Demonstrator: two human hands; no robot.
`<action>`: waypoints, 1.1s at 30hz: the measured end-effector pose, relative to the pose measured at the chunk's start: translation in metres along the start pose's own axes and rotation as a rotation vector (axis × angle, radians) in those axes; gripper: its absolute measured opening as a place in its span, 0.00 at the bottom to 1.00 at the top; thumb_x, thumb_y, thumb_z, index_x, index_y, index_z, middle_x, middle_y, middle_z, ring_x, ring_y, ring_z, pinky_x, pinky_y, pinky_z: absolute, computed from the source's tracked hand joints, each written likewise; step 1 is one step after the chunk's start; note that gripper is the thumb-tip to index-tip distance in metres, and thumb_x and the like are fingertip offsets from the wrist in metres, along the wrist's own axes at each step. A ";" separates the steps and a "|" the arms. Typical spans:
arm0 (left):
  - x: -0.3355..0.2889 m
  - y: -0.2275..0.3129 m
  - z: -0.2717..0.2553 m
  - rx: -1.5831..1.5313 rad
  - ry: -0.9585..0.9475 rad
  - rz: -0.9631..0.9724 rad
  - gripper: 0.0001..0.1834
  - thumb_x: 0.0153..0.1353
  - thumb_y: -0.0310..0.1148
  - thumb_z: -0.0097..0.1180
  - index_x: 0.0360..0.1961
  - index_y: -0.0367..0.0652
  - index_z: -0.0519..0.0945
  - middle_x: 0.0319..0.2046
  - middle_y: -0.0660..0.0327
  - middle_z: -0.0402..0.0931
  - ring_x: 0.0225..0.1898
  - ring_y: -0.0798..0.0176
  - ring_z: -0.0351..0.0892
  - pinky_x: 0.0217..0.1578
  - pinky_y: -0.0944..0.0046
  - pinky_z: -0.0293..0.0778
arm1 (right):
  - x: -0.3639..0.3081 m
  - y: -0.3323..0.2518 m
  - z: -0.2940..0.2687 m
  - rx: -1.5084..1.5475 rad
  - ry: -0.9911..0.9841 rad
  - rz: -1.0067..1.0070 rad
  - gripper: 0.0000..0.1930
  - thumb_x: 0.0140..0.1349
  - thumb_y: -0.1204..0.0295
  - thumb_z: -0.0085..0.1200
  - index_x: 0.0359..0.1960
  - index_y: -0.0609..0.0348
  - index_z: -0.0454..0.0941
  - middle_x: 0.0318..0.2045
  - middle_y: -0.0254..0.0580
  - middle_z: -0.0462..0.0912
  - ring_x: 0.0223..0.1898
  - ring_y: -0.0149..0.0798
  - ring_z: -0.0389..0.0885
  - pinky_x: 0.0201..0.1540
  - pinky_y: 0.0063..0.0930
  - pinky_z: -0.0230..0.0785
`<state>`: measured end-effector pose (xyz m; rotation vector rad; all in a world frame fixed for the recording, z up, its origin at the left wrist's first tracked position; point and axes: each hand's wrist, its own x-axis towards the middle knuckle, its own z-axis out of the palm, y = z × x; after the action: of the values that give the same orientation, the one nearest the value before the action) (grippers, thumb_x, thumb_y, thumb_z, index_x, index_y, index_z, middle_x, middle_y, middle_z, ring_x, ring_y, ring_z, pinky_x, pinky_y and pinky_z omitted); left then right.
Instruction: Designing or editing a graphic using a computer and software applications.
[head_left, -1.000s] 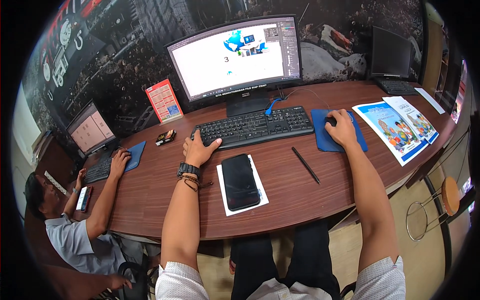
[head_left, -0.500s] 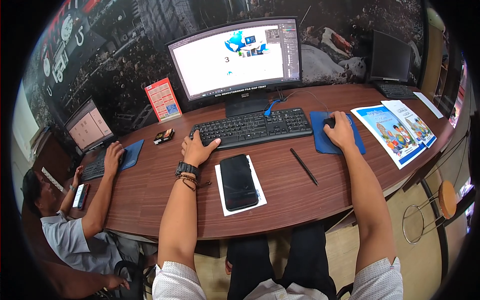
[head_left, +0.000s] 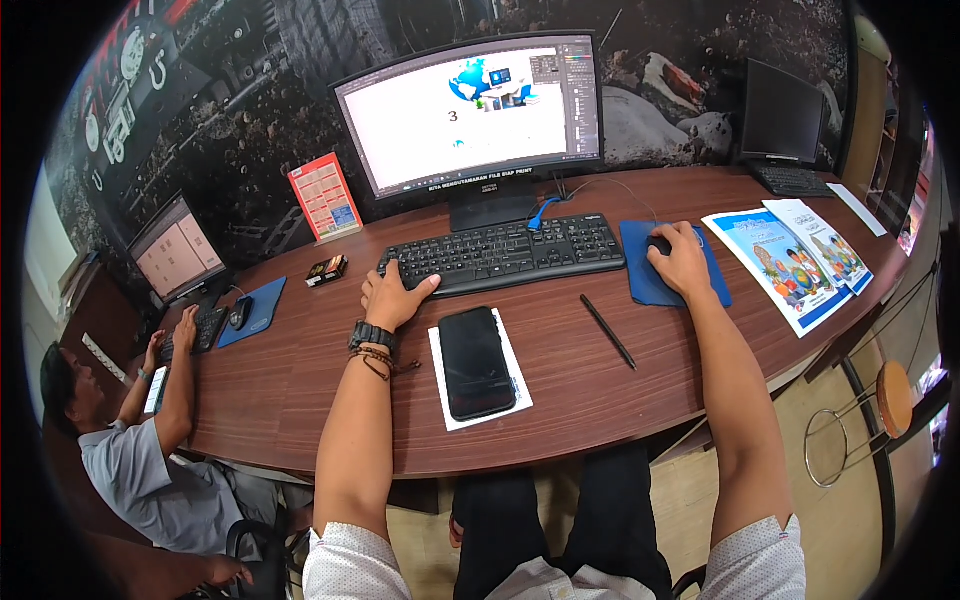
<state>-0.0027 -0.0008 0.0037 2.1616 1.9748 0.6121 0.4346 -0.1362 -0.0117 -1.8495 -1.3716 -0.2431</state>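
My left hand [head_left: 396, 300] rests at the left end of a black keyboard [head_left: 505, 258], its fingers spread over the keys and thumb stretched along the front edge. A dark watch and beaded bracelets circle that wrist. Toward the right, my right hand [head_left: 686, 265] is curled over a black computer mouse [head_left: 657, 246] on a blue mouse pad [head_left: 650, 287]. Behind the keyboard stands a curved monitor [head_left: 400, 135], showing a white page with a blue globe and computer picture. Between my forearms lie a black smartphone [head_left: 474, 362] on white paper [head_left: 437, 395] and a black pen [head_left: 608, 332].
Colourful printed booklets [head_left: 770, 265] lie right of the mouse pad. A red desk calendar [head_left: 325, 198] and a small box [head_left: 327, 270] stand left. Another person [head_left: 145, 470] sits far left at a second monitor [head_left: 180, 250]. A stool [head_left: 893, 400] stands at right.
The co-worker's hand has left the mouse at the far left and moved to the keyboard there, uncovering that mouse. My own hands have stayed in place.
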 end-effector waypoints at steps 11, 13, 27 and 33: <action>-0.001 0.004 0.000 0.029 0.005 0.000 0.57 0.49 0.72 0.59 0.69 0.39 0.62 0.65 0.35 0.57 0.67 0.33 0.56 0.64 0.40 0.58 | -0.001 0.001 0.000 0.011 0.003 -0.010 0.17 0.53 0.65 0.59 0.45 0.56 0.82 0.47 0.48 0.76 0.50 0.52 0.77 0.54 0.42 0.71; -0.002 0.004 -0.001 0.006 0.000 -0.003 0.57 0.49 0.72 0.60 0.69 0.39 0.62 0.65 0.35 0.56 0.67 0.33 0.54 0.65 0.39 0.56 | 0.000 0.001 -0.002 0.018 0.009 -0.021 0.17 0.53 0.65 0.59 0.45 0.56 0.82 0.47 0.48 0.76 0.50 0.53 0.77 0.54 0.42 0.71; -0.001 -0.001 0.002 -0.020 0.028 -0.003 0.56 0.48 0.72 0.60 0.68 0.38 0.64 0.64 0.35 0.57 0.66 0.32 0.54 0.64 0.38 0.54 | 0.004 -0.007 0.001 -0.078 -0.036 0.012 0.23 0.53 0.61 0.59 0.51 0.54 0.79 0.52 0.50 0.73 0.54 0.55 0.75 0.56 0.44 0.69; -0.002 -0.002 0.001 -0.022 0.022 -0.006 0.57 0.49 0.71 0.60 0.68 0.37 0.64 0.63 0.35 0.58 0.66 0.32 0.55 0.64 0.39 0.54 | 0.001 -0.013 -0.002 -0.064 -0.027 0.037 0.22 0.54 0.62 0.58 0.50 0.55 0.78 0.52 0.49 0.74 0.54 0.54 0.75 0.55 0.44 0.69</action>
<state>-0.0041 -0.0023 0.0016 2.1451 1.9754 0.6559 0.4245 -0.1353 -0.0037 -1.9352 -1.3612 -0.2461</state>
